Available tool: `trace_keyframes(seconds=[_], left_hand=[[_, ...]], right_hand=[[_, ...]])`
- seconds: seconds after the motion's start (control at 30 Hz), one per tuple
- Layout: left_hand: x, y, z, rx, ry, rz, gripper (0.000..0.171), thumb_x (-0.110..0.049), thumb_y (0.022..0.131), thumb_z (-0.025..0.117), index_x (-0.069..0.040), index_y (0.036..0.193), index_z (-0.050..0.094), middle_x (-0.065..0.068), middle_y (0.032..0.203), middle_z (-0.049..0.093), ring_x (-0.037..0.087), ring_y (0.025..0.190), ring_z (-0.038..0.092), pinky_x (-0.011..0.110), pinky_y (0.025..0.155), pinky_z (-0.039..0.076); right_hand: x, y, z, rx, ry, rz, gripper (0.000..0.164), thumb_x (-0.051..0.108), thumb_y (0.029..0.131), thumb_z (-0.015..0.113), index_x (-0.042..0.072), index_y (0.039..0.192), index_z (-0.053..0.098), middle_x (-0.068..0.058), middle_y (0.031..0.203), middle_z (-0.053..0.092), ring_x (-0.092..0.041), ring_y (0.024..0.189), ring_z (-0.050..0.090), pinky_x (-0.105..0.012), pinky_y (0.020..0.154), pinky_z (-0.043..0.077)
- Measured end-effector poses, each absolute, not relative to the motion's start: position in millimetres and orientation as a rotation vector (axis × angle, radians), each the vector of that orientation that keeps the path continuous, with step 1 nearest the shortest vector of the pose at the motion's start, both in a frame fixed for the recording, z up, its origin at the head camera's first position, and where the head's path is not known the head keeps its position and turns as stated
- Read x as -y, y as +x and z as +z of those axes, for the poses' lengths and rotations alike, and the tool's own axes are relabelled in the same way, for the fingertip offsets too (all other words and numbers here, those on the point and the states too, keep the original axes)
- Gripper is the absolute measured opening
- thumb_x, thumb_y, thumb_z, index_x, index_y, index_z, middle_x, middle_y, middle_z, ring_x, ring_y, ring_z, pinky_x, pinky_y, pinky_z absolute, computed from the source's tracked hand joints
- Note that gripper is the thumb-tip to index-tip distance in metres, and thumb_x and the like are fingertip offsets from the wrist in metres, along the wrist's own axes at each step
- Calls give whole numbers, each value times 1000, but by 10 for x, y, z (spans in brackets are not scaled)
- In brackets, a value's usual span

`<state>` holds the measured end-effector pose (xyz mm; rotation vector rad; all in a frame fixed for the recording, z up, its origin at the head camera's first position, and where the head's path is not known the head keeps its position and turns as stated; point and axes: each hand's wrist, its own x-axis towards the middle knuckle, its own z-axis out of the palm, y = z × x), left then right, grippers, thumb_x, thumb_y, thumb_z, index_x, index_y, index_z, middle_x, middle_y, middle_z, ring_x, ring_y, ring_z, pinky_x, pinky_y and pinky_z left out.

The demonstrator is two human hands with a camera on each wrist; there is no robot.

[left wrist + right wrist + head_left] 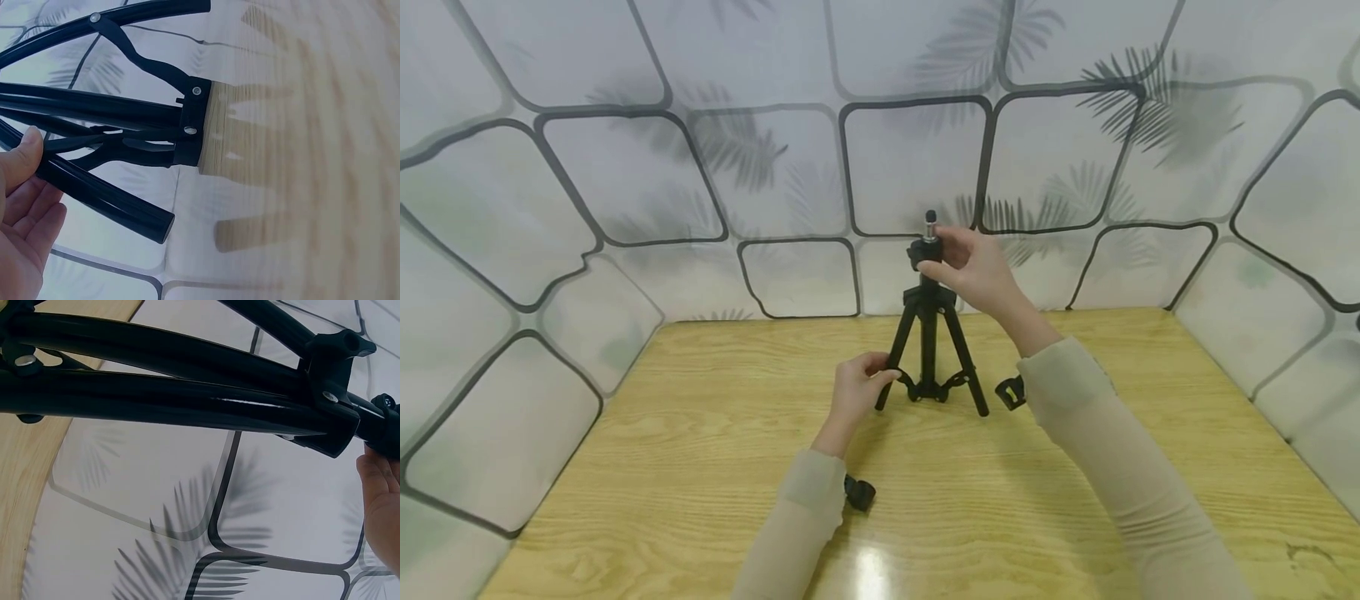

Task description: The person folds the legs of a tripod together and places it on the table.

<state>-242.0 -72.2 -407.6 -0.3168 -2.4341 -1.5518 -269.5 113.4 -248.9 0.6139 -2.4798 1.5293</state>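
A black tripod [928,346] stands upright on the wooden table, its legs spread a little and a silver stud with a black tip on top. My left hand [855,390] pinches the left leg low down, thumb and fingers on either side, as the left wrist view also shows at that leg [106,194]. Up at the collar below the stud, my right hand [979,271] holds the tripod between thumb and fingers. In the right wrist view, only part of that hand [382,500] shows at the edge, beside the collar; its thumb is hidden there.
The wood-grain table [685,467] reaches back to a patterned wall covering [917,167] with dark outlines and leaf prints. Similar covering rises at both sides. A small black device [1011,392] sits at my right wrist and another [859,493] at my left.
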Motion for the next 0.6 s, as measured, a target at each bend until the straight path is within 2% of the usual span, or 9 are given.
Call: trace_keyframes(seconds=[0.6], left_hand=[[680, -2447, -4092, 2408, -340, -1545, 20, -10, 78, 68, -1, 96, 66, 8, 86, 65, 20, 85, 61, 32, 75, 49]], right_hand=[[-1149, -2697, -2503, 2460, 620, 1537, 60, 22, 80, 67, 0, 130, 41, -16, 122, 50, -24, 107, 52, -35, 87, 43]])
